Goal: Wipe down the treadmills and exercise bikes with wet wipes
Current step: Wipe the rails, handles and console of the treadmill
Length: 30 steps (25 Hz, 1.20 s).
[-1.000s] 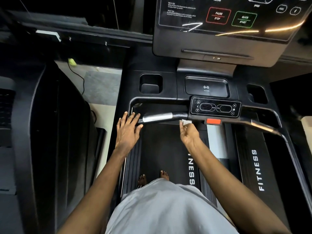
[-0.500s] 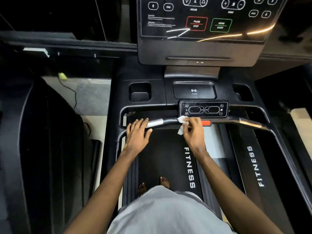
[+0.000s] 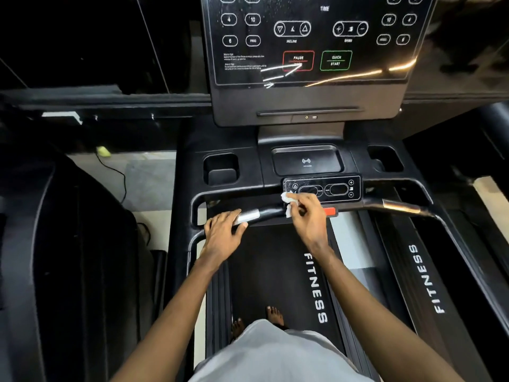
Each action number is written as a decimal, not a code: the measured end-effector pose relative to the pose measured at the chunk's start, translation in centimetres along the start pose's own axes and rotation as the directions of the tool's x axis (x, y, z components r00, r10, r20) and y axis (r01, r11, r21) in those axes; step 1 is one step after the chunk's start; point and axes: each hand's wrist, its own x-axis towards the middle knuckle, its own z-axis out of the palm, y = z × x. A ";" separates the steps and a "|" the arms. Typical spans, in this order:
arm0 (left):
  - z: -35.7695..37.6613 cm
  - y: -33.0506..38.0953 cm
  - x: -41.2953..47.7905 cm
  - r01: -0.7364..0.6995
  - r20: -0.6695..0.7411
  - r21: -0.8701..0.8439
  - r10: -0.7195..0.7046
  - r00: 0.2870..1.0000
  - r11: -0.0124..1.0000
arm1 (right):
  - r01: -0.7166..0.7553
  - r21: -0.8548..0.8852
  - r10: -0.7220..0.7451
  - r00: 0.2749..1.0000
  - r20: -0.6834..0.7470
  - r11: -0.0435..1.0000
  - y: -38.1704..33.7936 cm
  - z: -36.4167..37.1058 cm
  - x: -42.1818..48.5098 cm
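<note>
- Your right hand (image 3: 308, 216) has a crumpled white wet wipe (image 3: 287, 201). The grip is closed to a pinch, fingertips and thumb bunched on the wipe, with nothing else in it.
- The wipe is pressed at the lower left corner of the small black rectangular control panel (image 3: 327, 188), where that panel meets the treadmill's black tubular crossbar (image 3: 271, 212).
- Your left hand (image 3: 223, 230) rests on the left part of the crossbar, fingers nearly straight and laid over the silver metal sensor sleeve (image 3: 249, 216). Its grip holds nothing.
- Deciding relation: the panel's long axis runs left to right, parallel to the crossbar, and nearly all of its face lies to the right of the wipe. Your right hand is on it; your left is well apart, further left.
- Judgement: the next stroke should run rightward along that axis, made by the right hand.
- Risk, as judged: the red safety tab (image 3: 329, 211) sits just below the panel, partly behind your right hand. A low stroke could catch it.
</note>
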 end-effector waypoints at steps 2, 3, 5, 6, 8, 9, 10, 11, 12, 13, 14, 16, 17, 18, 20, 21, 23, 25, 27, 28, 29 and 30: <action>-1.7 0.6 1.2 0.004 -0.024 -0.068 -0.005 1.000 0.998 | -0.018 0.017 0.018 1.000 -0.023 1.000 -1.2 -0.1 1.7; -2.7 1.0 2.1 -0.002 -0.048 -0.098 -0.003 0.999 0.995 | -0.021 0.008 0.021 1.000 -0.017 1.000 -1.9 -0.1 2.8; -5.2 1.7 4.5 -0.014 -0.107 -0.143 -0.002 0.994 0.990 | 0.004 -0.013 -0.004 1.000 0.007 1.000 -3.0 0.0 5.5; -6.5 2.0 5.8 -0.025 -0.135 -0.156 0.003 0.991 0.987 | 0.018 -0.019 -0.018 1.000 0.018 1.000 -3.5 0.1 7.0; -9.6 3.0 8.7 -0.068 -0.187 -0.154 0.038 0.982 0.986 | 0.050 -0.055 -0.048 0.998 0.034 0.997 -5.1 0.0 10.4; -11.3 3.7 10.0 -0.088 -0.210 -0.149 0.056 0.976 0.985 | 0.078 -0.088 -0.075 0.997 0.035 0.993 -6.2 -0.1 12.2; -12.9 4.4 11.3 -0.110 -0.231 -0.143 0.075 0.970 0.984 | 0.117 -0.125 -0.114 0.993 0.029 0.985 -7.3 -0.1 13.9; -14.6 5.1 12.4 -0.131 -0.248 -0.136 0.095 0.964 0.982 | 0.156 -0.163 -0.153 0.988 0.025 0.974 -8.6 -0.2 15.6; -16.0 5.8 13.4 -0.151 -0.265 -0.128 0.113 0.958 0.980 | 0.188 -0.191 -0.187 0.982 0.022 0.964 -9.8 -0.4 17.2; -17.4 6.4 14.5 -0.171 -0.280 -0.117 0.133 0.951 0.978 | 0.211 -0.218 -0.212 0.977 0.017 0.953 -11.0 -0.6 18.9; -18.8 7.0 15.6 -0.187 -0.295 -0.104 0.149 0.944 0.977 | 0.229 -0.242 -0.233 0.972 0.012 0.943 -12.0 -0.7 20.5; -21.2 8.0 17.8 -0.202 -0.322 -0.078 0.167 0.932 0.976 | 0.249 -0.269 -0.259 0.966 -0.003 0.930 -14.1 -0.9 23.6; -22.2 8.6 18.8 -0.196 -0.325 -0.067 0.165 0.931 0.978 | 0.260 -0.273 -0.272 0.962 -0.004 0.926 -15.0 -1.0 25.1; -23.1 9.1 19.7 -0.184 -0.318 -0.052 0.158 0.935 0.982 | 0.277 -0.276 -0.288 0.958 -0.001 0.920 -15.9 -1.0 26.5; -24.3 10.2 21.6 -0.163 -0.297 0.031 0.165 0.940 0.986 | 0.323 -0.278 -0.333 0.943 0.011 0.905 -17.2 -1.1 29.4; -24.7 10.6 22.5 -0.150 -0.287 0.077 0.166 0.943 0.986 | 0.348 -0.270 -0.359 0.933 0.009 0.898 -17.8 -1.1 30.7; -25.3 11.3 24.0 -0.132 -0.279 0.129 0.164 0.946 0.983 | 0.392 -0.251 -0.410 0.912 -0.022 0.885 -18.7 -1.1 33.1; -25.6 11.7 25.6 -0.127 -0.292 0.131 0.161 0.943 0.983 | 0.445 -0.234 -0.463 0.886 -0.023 0.864 -18.8 -1.1 35.5; -25.6 11.8 26.9 -0.135 -0.299 0.095 0.157 0.941 0.986 | 0.490 -0.227 -0.503 0.864 0.004 0.841 -17.9 -0.8 37.7; -25.5 11.9 27.3 -0.143 -0.309 0.067 0.157 0.938 0.987 | 0.501 -0.237 -0.512 0.859 0.017 0.832 -17.5 -0.6 38.6; -25.2 11.9 27.7 -0.153 -0.326 0.044 0.159 0.932 0.987 | 0.502 -0.240 -0.508 0.860 0.044 0.831 -16.9 -0.4 39.3; -25.0 11.9 27.8 -0.163 -0.345 0.031 0.164 0.924 0.986 | 0.505 -0.252 -0.507 0.859 0.062 0.825 -16.6 -0.3 39.6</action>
